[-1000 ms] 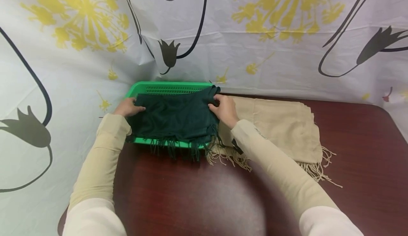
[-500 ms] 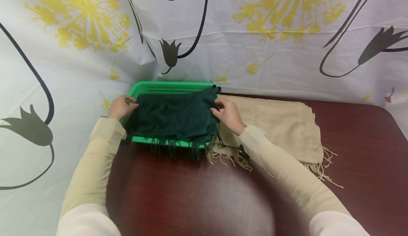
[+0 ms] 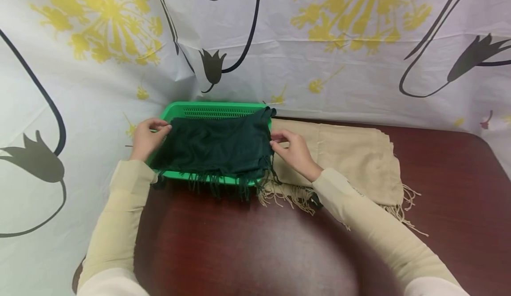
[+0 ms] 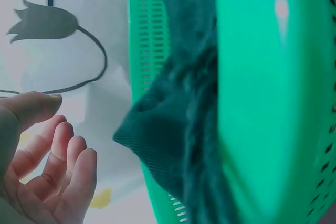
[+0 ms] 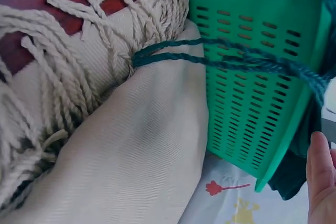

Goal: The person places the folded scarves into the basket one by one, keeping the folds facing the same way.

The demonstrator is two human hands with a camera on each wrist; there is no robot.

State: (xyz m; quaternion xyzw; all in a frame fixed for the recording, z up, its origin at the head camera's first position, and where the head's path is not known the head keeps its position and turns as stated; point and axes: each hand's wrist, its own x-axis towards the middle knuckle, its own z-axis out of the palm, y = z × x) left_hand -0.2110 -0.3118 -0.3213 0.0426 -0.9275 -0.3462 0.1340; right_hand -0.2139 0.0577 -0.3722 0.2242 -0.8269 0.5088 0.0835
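A folded dark-green woven scarf (image 3: 215, 145) is held in a perforated green plastic basket (image 3: 219, 104), long axis left-to-right, fringe (image 3: 215, 186) nearward; the left-hand grip (image 3: 144, 140) and right-hand grip (image 3: 297, 156) beside its ends are loosely spread.

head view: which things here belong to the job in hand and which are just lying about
Likely in the job: left hand, right hand, dark green cloth between them, green basket under it

Probably just lying about or background: beige cloth beside the basket, table, patterned sheet behind
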